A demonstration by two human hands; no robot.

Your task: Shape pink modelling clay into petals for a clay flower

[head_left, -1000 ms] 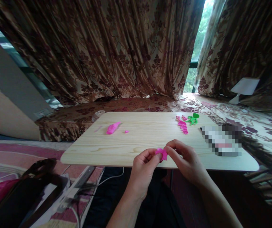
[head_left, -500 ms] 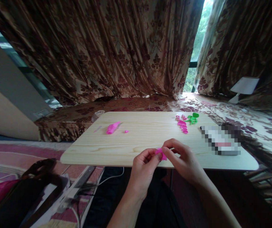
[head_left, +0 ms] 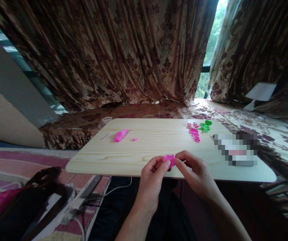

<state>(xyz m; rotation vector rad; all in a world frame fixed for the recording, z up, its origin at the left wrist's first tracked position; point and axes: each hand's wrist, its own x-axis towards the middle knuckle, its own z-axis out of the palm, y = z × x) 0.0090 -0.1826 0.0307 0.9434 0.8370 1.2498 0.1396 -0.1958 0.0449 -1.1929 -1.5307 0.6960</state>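
Note:
A small flat piece of pink clay (head_left: 168, 158) with a wavy, flower-like edge is held over the table's near edge. My left hand (head_left: 151, 177) grips it between thumb and fingers, the thumb lying on its face. On the other side, my right hand (head_left: 196, 171) pinches the piece's right edge with thumb and forefinger. A larger pink clay lump (head_left: 120, 136) lies farther off to the left, with a tiny pink bit (head_left: 134, 139) beside it. Several pink shaped pieces (head_left: 194, 134) sit in a row at the back right, next to green pieces (head_left: 205, 128).
The pale wooden table (head_left: 144, 147) has rounded corners. A blurred-out object (head_left: 236, 150) rests at its right end. Behind the back left corner stands a clear container (head_left: 105, 122). A white lamp (head_left: 261, 92) is at the far right. A power strip (head_left: 79, 197) and cables lie lower left.
The pink piece now shows more of its wavy outline, and my right fingers have shifted slightly to its right edge. The other clay pieces stay in place on the table.

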